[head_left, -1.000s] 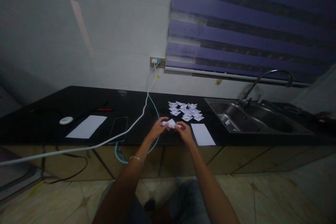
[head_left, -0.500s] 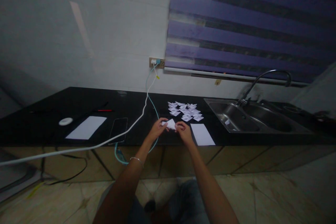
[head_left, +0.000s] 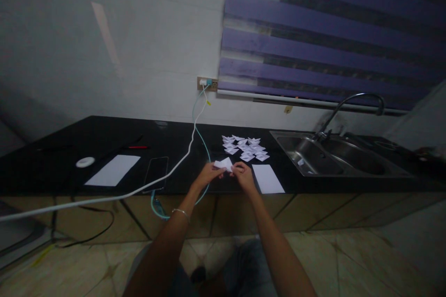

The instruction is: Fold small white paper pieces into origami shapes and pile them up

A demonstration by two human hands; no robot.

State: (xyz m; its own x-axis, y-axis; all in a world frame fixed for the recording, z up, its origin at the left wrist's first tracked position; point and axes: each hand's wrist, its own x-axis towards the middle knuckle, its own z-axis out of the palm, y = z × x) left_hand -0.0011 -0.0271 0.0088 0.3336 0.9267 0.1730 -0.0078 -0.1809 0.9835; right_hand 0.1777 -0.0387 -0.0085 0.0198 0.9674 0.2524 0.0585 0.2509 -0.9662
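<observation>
My left hand [head_left: 206,174] and my right hand [head_left: 243,175] both pinch a small piece of folded white paper [head_left: 224,164] just above the front of the black counter [head_left: 104,137]. Behind the hands lies a cluster of several small folded white paper pieces [head_left: 245,146]. A flat white sheet [head_left: 267,178] lies to the right of my right hand. A thin bracelet circles my left wrist.
A phone [head_left: 157,172], another white sheet [head_left: 113,170], a round white disc [head_left: 85,162] and a red pen [head_left: 138,147] lie to the left. White and teal cables [head_left: 195,123] run from a wall socket [head_left: 206,83]. A steel sink [head_left: 334,160] with a tap sits at the right.
The hands have kept working the folded paper in place; its shape between the fingers shifted slightly. The view drifted a little.
</observation>
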